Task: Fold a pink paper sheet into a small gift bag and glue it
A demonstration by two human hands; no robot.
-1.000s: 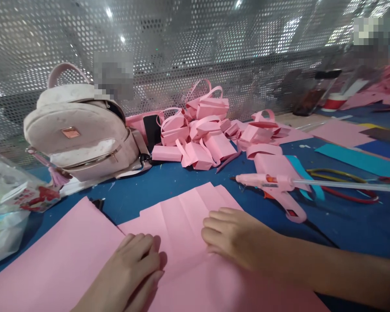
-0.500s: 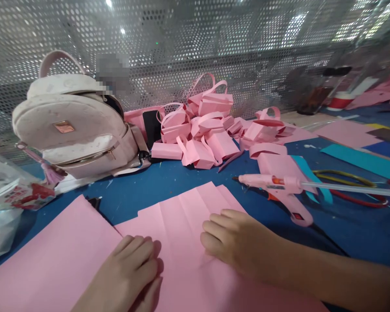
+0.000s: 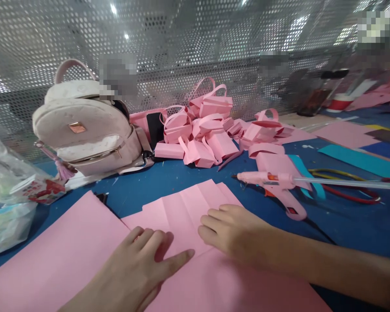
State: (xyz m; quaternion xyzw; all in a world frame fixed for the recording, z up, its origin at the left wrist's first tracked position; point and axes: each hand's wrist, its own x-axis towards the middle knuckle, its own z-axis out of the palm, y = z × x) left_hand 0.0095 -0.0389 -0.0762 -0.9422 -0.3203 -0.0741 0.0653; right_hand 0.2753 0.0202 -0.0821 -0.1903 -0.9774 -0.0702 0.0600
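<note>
A creased pink paper sheet (image 3: 178,212) lies in front of me on top of more pink paper, with several fold lines across it. My left hand (image 3: 139,260) rests on its left part, thumb stretched out to the right along a crease and the other fingers bent over the paper. On the right part, my right hand (image 3: 234,229) has its fingers curled together against the sheet; its fingertips are hidden. A smooth pink sheet (image 3: 65,242) lies to the left. Beyond my right hand lies a pink glue gun (image 3: 276,182) with a clear glue stick in its back.
Small pink paper bags with handles (image 3: 211,134) are piled at the back. A pale backpack (image 3: 91,134) stands on the left beside a phone (image 3: 155,129). Plastic bags and a printed carton (image 3: 40,188) lie far left. A turquoise strip (image 3: 360,160) and cables (image 3: 351,190) lie right.
My left thumb has stretched out to the right across the paper, and that hand has opened somewhat. My right hand stays nearly in place. The view has shifted slightly.
</note>
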